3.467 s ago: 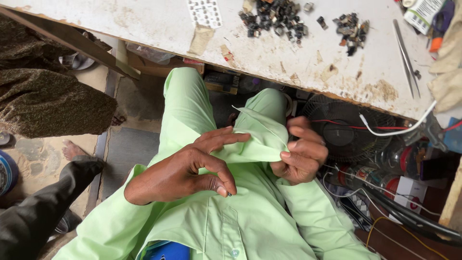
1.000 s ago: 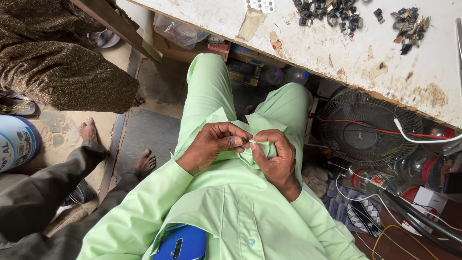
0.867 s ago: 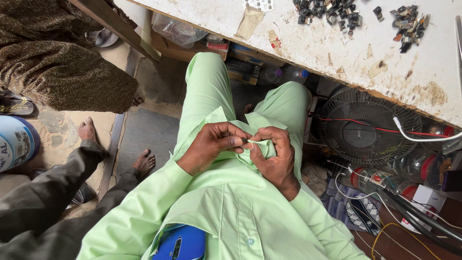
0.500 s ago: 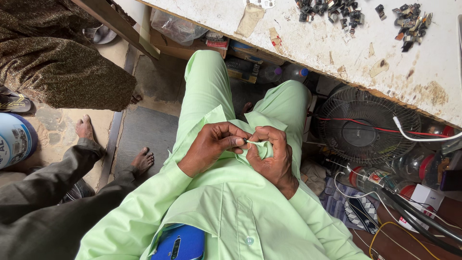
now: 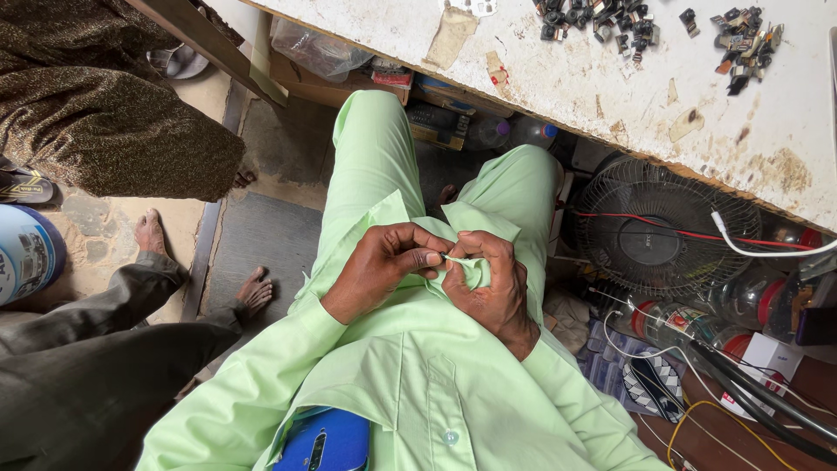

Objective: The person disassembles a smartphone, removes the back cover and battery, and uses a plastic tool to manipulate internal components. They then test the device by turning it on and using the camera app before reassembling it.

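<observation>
A fold of light green shirt cloth (image 5: 471, 272) is bunched in the person's lap, just in front of the belly and between the thighs. The left hand (image 5: 390, 266) pinches at the fold with thumb and forefinger pressed together; something very small sits at the fingertips (image 5: 433, 258), too tiny to tell what it is. The right hand (image 5: 490, 283) is wrapped around the same bunch of cloth, fingers curled shut on it, and the two hands touch at the knuckles.

Past the hands, the two green-trousered knees (image 5: 523, 174) run up toward the edge of a worn white workbench (image 5: 602, 92), which overhangs the legs and closes off the space ahead. Small dark parts (image 5: 602, 17) lie in heaps on the bench top. Under the bench to the right a black wire-guard fan (image 5: 667, 231) stands near the right knee, with a white cable (image 5: 758, 249) and red wire across it, and tangled cables (image 5: 741, 392) crowd the floor beside the right elbow. A blue phone (image 5: 324, 440) sticks out of the shirt pocket. To the left another person's dark-trousered legs and bare feet (image 5: 253, 292) lie close alongside; bare floor (image 5: 261, 235) shows between them and the left thigh.
</observation>
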